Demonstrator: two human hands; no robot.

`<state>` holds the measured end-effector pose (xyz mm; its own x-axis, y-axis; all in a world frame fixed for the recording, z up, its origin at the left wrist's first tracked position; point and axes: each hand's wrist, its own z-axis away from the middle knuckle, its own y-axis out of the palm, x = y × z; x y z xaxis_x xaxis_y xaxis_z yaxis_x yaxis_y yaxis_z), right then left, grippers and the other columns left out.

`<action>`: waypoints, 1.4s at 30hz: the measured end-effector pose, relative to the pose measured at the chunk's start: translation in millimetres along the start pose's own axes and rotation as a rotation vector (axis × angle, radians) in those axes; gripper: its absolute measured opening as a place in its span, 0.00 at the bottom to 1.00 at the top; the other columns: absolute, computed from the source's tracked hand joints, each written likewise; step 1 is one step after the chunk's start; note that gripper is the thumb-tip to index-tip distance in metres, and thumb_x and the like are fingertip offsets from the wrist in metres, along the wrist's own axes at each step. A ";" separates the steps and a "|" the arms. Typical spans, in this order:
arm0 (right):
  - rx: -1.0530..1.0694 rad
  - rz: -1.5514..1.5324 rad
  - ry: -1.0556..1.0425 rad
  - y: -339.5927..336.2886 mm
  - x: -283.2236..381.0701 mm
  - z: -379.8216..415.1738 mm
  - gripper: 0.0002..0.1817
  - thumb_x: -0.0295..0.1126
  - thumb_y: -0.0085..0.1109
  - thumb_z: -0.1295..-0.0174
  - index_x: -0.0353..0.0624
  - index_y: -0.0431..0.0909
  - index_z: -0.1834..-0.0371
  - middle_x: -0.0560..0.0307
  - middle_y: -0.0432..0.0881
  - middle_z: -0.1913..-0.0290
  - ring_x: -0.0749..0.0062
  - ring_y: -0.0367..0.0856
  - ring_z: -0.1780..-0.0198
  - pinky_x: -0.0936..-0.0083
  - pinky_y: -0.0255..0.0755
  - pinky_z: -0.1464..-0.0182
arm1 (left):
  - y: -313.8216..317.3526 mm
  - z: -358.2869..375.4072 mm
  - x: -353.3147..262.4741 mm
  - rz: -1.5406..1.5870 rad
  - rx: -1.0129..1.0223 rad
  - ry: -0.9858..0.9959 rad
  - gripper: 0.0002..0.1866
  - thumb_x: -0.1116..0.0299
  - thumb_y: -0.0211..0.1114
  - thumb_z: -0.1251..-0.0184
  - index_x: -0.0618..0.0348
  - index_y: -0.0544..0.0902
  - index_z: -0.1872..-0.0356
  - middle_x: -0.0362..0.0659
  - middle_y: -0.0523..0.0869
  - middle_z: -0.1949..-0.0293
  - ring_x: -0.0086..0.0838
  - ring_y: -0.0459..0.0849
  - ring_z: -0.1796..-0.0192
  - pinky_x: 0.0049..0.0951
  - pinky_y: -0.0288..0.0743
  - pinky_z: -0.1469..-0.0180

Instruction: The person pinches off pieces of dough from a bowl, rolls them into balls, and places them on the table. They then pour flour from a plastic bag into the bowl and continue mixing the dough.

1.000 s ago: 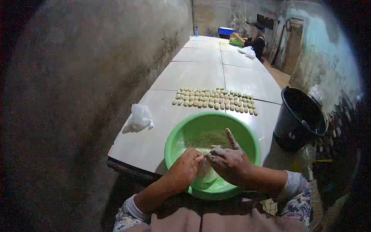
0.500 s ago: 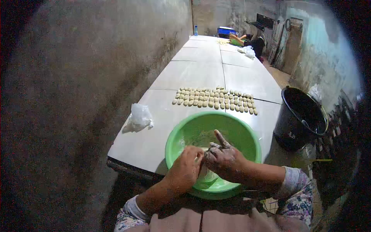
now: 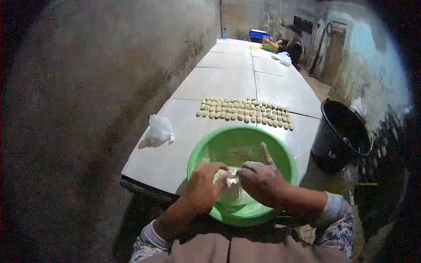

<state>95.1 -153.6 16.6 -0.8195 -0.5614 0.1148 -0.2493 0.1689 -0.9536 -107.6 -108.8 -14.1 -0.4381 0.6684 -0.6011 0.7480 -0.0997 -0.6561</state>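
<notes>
A green basin [image 3: 287, 151] stands at the near end of the table, with floury white residue on its inner wall. Over it, my left hand [image 3: 205, 183] curls around a pale lump of dough [image 3: 220, 175], which is partly hidden by the fingers. My right hand [image 3: 264, 182] faces it, fingers bent and pinching at the dough's right side, one floury finger pointing up. Beyond the basin, several rows of small oval dough pieces [image 3: 239, 111] lie on the table.
A white plastic bag [image 3: 159, 129] sits on the pale tiled table [image 3: 184, 83] at left. At right stands a black bucket [image 3: 331, 138]. A co-worker [image 3: 293, 47] is at the far end, near a blue crate [image 3: 258, 36] and another plastic bag [image 3: 283, 58]. A wall runs along the left.
My hands have drawn slightly apart, and more pale dough shows between them. The raised finger of my right hand has shifted right and stands more upright.
</notes>
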 end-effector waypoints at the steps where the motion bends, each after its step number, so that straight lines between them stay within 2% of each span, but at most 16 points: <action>1: 0.025 0.039 0.042 -4.6 1.5 -0.4 0.15 0.37 0.58 0.42 0.46 0.77 0.53 0.54 0.79 0.56 0.63 0.81 0.49 0.36 0.33 0.28 | -2.5 1.1 -1.6 0.060 0.046 -0.074 0.09 0.68 0.61 0.37 0.61 0.80 0.59 0.53 0.83 0.62 0.48 0.80 0.55 0.46 0.65 0.41; 2: 0.028 0.037 0.039 -5.4 1.4 -0.6 0.15 0.37 0.58 0.42 0.46 0.77 0.53 0.54 0.79 0.56 0.63 0.81 0.49 0.36 0.33 0.28 | -6.4 0.9 -5.6 0.120 0.094 -0.148 0.09 0.69 0.61 0.37 0.61 0.79 0.58 0.53 0.83 0.61 0.52 0.79 0.53 0.50 0.60 0.35; 4: -0.026 -0.005 0.110 -6.4 -1.0 1.7 0.15 0.38 0.58 0.42 0.46 0.77 0.54 0.53 0.79 0.56 0.61 0.80 0.49 0.37 0.34 0.28 | -9.6 -0.3 -7.6 0.074 0.129 -0.181 0.11 0.70 0.61 0.38 0.61 0.80 0.56 0.54 0.84 0.60 0.50 0.80 0.53 0.46 0.65 0.39; 6: -0.111 -0.062 0.117 0.6 -4.4 5.3 0.13 0.38 0.58 0.41 0.47 0.77 0.55 0.53 0.78 0.57 0.59 0.80 0.50 0.37 0.36 0.29 | -7.6 -0.4 -2.4 0.143 0.097 -0.122 0.12 0.70 0.64 0.39 0.61 0.82 0.55 0.52 0.84 0.58 0.41 0.83 0.53 0.36 0.73 0.46; 8: 0.014 -0.117 0.158 -0.6 -2.1 6.0 0.12 0.39 0.57 0.40 0.48 0.77 0.57 0.54 0.77 0.59 0.57 0.79 0.50 0.37 0.38 0.29 | -8.0 -0.1 -1.8 0.188 0.130 -0.168 0.12 0.71 0.64 0.40 0.61 0.82 0.56 0.52 0.84 0.59 0.40 0.83 0.53 0.36 0.73 0.46; 12: 0.020 -0.166 0.133 2.6 1.8 7.3 0.09 0.37 0.54 0.38 0.48 0.77 0.57 0.56 0.76 0.60 0.59 0.79 0.51 0.38 0.44 0.31 | -11.0 -0.3 -9.2 0.272 0.145 -0.292 0.09 0.71 0.66 0.40 0.63 0.83 0.60 0.51 0.85 0.60 0.39 0.83 0.53 0.36 0.73 0.46; 13: 0.003 -0.117 0.130 2.0 2.8 7.0 0.10 0.36 0.54 0.38 0.49 0.77 0.56 0.57 0.76 0.61 0.60 0.79 0.52 0.42 0.49 0.31 | -10.9 -0.9 -8.8 0.271 0.146 -0.291 0.09 0.71 0.66 0.40 0.63 0.83 0.60 0.51 0.85 0.60 0.39 0.83 0.53 0.36 0.73 0.46; 16: -0.077 -0.113 0.059 -1.5 5.1 4.8 0.12 0.36 0.55 0.39 0.48 0.76 0.54 0.56 0.76 0.61 0.59 0.79 0.52 0.47 0.56 0.33 | -10.1 -1.0 -5.5 0.257 0.185 -0.287 0.09 0.72 0.65 0.40 0.64 0.83 0.61 0.50 0.85 0.60 0.38 0.83 0.53 0.35 0.73 0.46; 17: -0.074 -0.089 -0.007 2.2 2.3 4.0 0.14 0.36 0.55 0.39 0.47 0.75 0.51 0.54 0.78 0.57 0.58 0.79 0.51 0.50 0.63 0.36 | -8.8 -0.8 -4.0 0.246 0.179 -0.268 0.08 0.72 0.65 0.40 0.64 0.83 0.61 0.50 0.85 0.61 0.38 0.84 0.54 0.35 0.74 0.46; 21: -0.088 -0.067 -0.087 13.1 -0.2 6.3 0.15 0.34 0.51 0.38 0.45 0.75 0.49 0.49 0.79 0.49 0.57 0.79 0.47 0.53 0.67 0.38 | -5.3 -2.3 0.8 0.235 0.205 -0.248 0.07 0.74 0.64 0.41 0.65 0.83 0.62 0.50 0.85 0.61 0.37 0.83 0.54 0.34 0.73 0.46; 24: -0.034 -0.042 -0.089 10.8 -0.5 3.6 0.14 0.34 0.50 0.37 0.44 0.76 0.50 0.49 0.80 0.50 0.56 0.79 0.47 0.53 0.67 0.38 | -5.6 -2.2 0.9 0.234 0.213 -0.242 0.07 0.74 0.63 0.40 0.66 0.83 0.62 0.51 0.85 0.62 0.36 0.83 0.53 0.33 0.73 0.46; 26: -0.019 -0.053 -0.076 9.3 0.3 2.4 0.14 0.35 0.50 0.37 0.45 0.77 0.51 0.50 0.80 0.50 0.55 0.79 0.48 0.54 0.67 0.38 | -0.3 -1.8 7.9 0.269 0.197 -0.170 0.07 0.76 0.63 0.42 0.66 0.84 0.64 0.53 0.85 0.64 0.41 0.85 0.59 0.36 0.75 0.53; 32: -0.024 -0.095 -0.064 12.5 4.0 3.0 0.15 0.34 0.52 0.39 0.46 0.76 0.49 0.53 0.79 0.47 0.58 0.77 0.44 0.50 0.58 0.33 | -1.6 -2.6 6.6 0.345 0.243 -0.204 0.08 0.79 0.61 0.44 0.65 0.84 0.64 0.53 0.85 0.65 0.40 0.85 0.59 0.35 0.75 0.53; 37: 0.060 0.036 0.028 12.8 15.3 0.0 0.22 0.29 0.52 0.42 0.43 0.69 0.42 0.46 0.74 0.43 0.56 0.73 0.39 0.45 0.53 0.32 | 2.1 -1.6 8.6 0.338 0.222 -0.163 0.08 0.79 0.63 0.46 0.64 0.84 0.64 0.53 0.85 0.66 0.40 0.84 0.60 0.35 0.75 0.53; 41: 0.006 -0.002 0.005 24.1 12.8 2.5 0.23 0.27 0.50 0.43 0.38 0.67 0.42 0.41 0.73 0.43 0.52 0.73 0.40 0.46 0.54 0.32 | -1.0 -1.4 2.6 0.308 0.189 -0.125 0.08 0.79 0.63 0.46 0.65 0.84 0.64 0.53 0.85 0.66 0.41 0.84 0.61 0.35 0.76 0.54; 42: -0.037 -0.069 -0.014 26.7 11.4 3.1 0.22 0.25 0.50 0.43 0.37 0.67 0.43 0.39 0.73 0.44 0.50 0.73 0.40 0.46 0.55 0.32 | -2.1 -1.9 0.5 0.315 0.225 -0.182 0.09 0.79 0.63 0.46 0.66 0.83 0.62 0.52 0.85 0.63 0.38 0.84 0.58 0.33 0.75 0.51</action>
<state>80.8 -158.0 -8.4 -0.7924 -0.5843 0.1754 -0.3237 0.1590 -0.9327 -108.4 -106.8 -12.1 -0.3017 0.4403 -0.8456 0.7409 -0.4500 -0.4986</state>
